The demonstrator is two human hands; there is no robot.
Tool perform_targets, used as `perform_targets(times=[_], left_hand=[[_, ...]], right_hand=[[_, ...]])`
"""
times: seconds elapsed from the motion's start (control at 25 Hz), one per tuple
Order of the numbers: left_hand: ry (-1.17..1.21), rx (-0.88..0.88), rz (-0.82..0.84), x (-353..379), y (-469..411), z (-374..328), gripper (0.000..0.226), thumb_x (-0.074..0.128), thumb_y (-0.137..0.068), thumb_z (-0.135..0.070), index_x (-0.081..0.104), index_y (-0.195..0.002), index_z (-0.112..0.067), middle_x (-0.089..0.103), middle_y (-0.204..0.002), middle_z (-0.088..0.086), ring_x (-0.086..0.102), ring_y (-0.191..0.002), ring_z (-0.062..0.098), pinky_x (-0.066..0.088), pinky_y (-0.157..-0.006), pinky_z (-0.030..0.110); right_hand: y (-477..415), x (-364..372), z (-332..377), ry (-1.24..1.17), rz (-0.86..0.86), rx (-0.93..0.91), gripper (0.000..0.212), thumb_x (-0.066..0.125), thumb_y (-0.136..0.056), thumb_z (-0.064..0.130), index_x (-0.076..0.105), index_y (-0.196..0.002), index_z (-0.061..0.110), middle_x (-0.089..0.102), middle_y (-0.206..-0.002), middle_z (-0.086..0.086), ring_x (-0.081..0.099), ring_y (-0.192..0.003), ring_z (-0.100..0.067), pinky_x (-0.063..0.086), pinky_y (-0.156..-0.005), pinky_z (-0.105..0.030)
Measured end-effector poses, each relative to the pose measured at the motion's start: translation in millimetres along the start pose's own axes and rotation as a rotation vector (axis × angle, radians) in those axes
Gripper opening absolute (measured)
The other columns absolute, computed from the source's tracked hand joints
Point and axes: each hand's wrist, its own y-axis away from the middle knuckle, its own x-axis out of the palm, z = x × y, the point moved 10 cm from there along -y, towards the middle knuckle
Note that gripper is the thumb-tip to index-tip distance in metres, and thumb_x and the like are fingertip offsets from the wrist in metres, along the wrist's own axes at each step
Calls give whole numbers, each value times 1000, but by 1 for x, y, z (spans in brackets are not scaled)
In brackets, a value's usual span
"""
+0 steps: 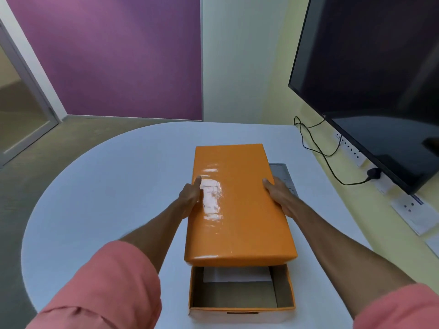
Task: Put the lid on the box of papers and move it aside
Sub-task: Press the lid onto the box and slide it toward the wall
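Tabletop [99, 186]: white, rounded far edge. Far wall [114, 55]: purple panel, pale strip at its right. Right wall [292, 55]: yellow, bearing dark monitor [370, 67], black cable [320, 148], white sockets [351, 148]. Floor [47, 148]: grey carpet. Glazed door [21, 103]: far left.

text: none legible | monitor [370, 74] bezel logo: too small | wall labels: blurred
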Motion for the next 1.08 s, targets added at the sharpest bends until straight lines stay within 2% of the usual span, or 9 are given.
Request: perform_targets(times=[0.08, 0.24, 0.44, 0.6, 0.92, 1.0, 1.08], left_hand=[[-8, 5, 34, 9, -1, 14, 62, 25, -101, -48, 26, -149, -7, 37, -151, 13, 43, -130, 33, 36, -105, 45], [8, -70, 113, 26, 4, 41, 55, 23, -101, -43, 27, -146, -12, 43, -144, 14, 50, -109, 26, 41, -89, 42], [11, -131, 136, 35, 11, 59, 55, 22, -102, -45, 28, -146, -13, 45, -143, 14, 53, -111, 29, 43, -91, 45], [-37, -94, 111, 36, 16, 70, 52, 24, -102, -43, 31, -144, -14, 44, -145, 12, 49, -124, 32, 41, -101, 48], [-55, -7, 122, 36, 34, 83, 49, 27, -103, -42, 31, -144, -17, 43, -147, 10, 50, -121, 29, 42, -99, 44], [-87, 34, 120, 37, 40, 84, 49, 29, -102, -41, 27, -146, -18, 41, -148, 8, 48, -125, 31, 43, -96, 42], [-145, 119, 109, 39, 48, 81, 49, 35, -102, -37, 25, -145, -17, 42, -147, 7, 48, -129, 33, 43, -99, 43]], right_hand=[[3, 0, -21, -4, 3, 61, 57, 45, -99, 42, 35, -148, 15, 53, -142, -12, 58, -119, -31, 51, -96, -47], [8, 3, -53, 10, 24, 135, 58, 50, -98, 40, 37, -146, 11, 53, -140, -14, 57, -121, -33, 50, -99, -50], [15, 6, -75, -9, 39, 190, 66, 48, -97, 47, 33, -148, 9, 51, -142, -15, 55, -124, -33, 48, -102, -50], [23, 9, -90, -55, 63, 188, 65, 47, -97, 49, 32, -150, 16, 50, -145, -11, 55, -126, -32, 47, -103, -50], [38, 9, -106, -24, 69, 161, 61, 48, -97, 47, 37, -147, 14, 53, -142, -13, 57, -123, -32, 47, -104, -52], [41, 8, -109, 21, 60, 145, 65, 48, -96, 48, 32, -149, 14, 50, -145, -13, 54, -126, -32, 45, -106, -52], [45, 9, -111, 144, 47, 128, 74, 48, -96, 50, 20, -154, 14, 41, -152, -13, 47, -133, -33, 41, -110, -52]])
